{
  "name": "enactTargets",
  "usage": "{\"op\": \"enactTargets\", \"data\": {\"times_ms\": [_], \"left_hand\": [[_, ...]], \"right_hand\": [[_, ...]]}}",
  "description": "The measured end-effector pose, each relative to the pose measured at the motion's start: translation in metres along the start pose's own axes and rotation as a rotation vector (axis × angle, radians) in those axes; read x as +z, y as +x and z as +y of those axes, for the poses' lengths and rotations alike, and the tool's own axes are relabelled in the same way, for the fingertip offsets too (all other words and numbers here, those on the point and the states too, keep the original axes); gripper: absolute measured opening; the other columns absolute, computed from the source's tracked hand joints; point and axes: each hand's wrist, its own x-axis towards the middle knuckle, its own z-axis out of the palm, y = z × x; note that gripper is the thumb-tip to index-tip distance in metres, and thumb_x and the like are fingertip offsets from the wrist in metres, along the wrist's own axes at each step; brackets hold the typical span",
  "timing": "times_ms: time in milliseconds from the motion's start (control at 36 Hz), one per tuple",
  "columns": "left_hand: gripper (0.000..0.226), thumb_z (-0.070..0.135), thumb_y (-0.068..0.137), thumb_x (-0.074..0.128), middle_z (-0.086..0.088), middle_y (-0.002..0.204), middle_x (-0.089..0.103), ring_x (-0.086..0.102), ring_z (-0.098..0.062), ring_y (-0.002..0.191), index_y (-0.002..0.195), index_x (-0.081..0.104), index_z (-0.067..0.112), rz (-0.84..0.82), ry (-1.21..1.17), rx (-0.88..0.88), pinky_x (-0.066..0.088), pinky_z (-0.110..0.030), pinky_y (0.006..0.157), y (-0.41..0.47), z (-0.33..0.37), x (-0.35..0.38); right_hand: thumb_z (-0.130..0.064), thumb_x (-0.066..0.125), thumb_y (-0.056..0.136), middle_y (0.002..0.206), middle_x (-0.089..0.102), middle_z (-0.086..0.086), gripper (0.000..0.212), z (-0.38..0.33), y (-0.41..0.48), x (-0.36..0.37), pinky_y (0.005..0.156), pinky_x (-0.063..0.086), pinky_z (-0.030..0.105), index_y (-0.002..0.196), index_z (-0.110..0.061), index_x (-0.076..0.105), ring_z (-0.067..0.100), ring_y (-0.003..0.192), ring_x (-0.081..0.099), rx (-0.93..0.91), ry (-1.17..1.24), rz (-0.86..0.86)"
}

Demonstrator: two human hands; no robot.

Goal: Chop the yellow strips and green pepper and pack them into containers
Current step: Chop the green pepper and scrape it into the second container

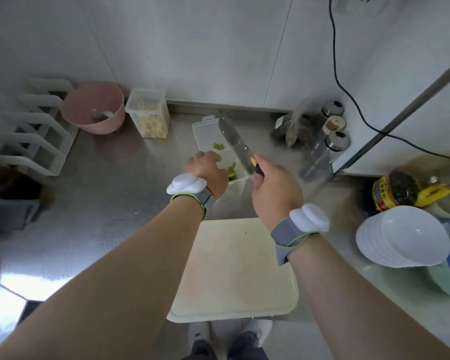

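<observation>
Just beside left hand (205, 169); green pepper (232, 171).

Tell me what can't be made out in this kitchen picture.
Head view:
- Left hand: fingers hidden behind its own back.
- Green pepper pieces in the clear plastic container: mostly covered by that hand.
- Steel cleaver in the right hand: blade motion-blurred.
- Yellow-labelled dark bottle: print too small.

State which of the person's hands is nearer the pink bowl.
Left. The left hand is at the open container, right of the pink bowl; the right hand, gripping the knife, lies farther right.
</observation>
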Motion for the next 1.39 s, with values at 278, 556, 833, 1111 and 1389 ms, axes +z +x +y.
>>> {"op": "enactTargets", "data": {"times_ms": [278,556,833,1111,1389], "left_hand": [[0.036,0.025,0.085,0.052,-0.001,0.121,0.053,0.048,-0.024,0.111,0.121,0.054,0.023,0.015,0.022,0.064,0.042,-0.033,0.087,-0.001,-0.005,0.0],[0.049,0.025,0.077,0.056,-0.007,0.124,0.046,0.045,-0.029,0.11,0.125,0.047,0.018,0.134,0.054,0.058,0.038,-0.034,0.078,0.028,-0.002,0.002],[0.033,0.023,0.083,0.049,0.002,0.109,0.057,0.054,-0.024,0.102,0.115,0.058,0.024,0.167,-0.207,-0.064,0.048,-0.037,0.086,0.049,0.004,-0.005],[0.004,0.035,0.077,0.067,0.016,0.076,0.066,0.063,-0.007,0.074,0.073,0.066,0.035,0.073,-0.474,-0.136,0.044,-0.015,0.06,0.042,0.016,-0.008],[0.011,0.031,0.08,0.052,0.012,0.074,0.063,0.06,-0.012,0.067,0.077,0.062,0.028,0.13,-0.39,-0.178,0.044,-0.021,0.053,0.037,0.008,-0.006]], "right_hand": [[-0.017,0.045,0.095,0.11,0.059,0.011,0.046,-0.006,0.001,-0.002,0.067,0.037,0.032,0.14,-0.03,0.043,0.034,0.091,0.057,-0.023,-0.032,-0.045],[-0.018,0.05,0.092,0.107,0.068,0.007,0.041,-0.004,0.01,-0.004,0.068,0.038,0.029,0.132,-0.029,0.052,0.032,0.096,0.059,0.082,0.132,0.011],[-0.015,0.057,0.083,0.099,0.071,-0.004,0.037,0.015,0.005,-0.005,0.084,0.053,0.044,0.115,-0.034,0.063,0.019,0.09,0.062,0.27,0.5,-0.022],[-0.006,0.056,0.086,0.079,0.069,-0.005,0.045,0.029,-0.014,-0.009,0.068,0.047,0.032,0.09,-0.05,0.064,0.008,0.057,0.05,0.302,0.682,-0.068],[-0.003,0.052,0.089,0.08,0.067,0.014,0.044,0.022,-0.013,-0.01,0.042,0.04,0.018,0.094,-0.045,0.064,0.005,0.044,0.044,0.368,0.844,-0.058]]}}
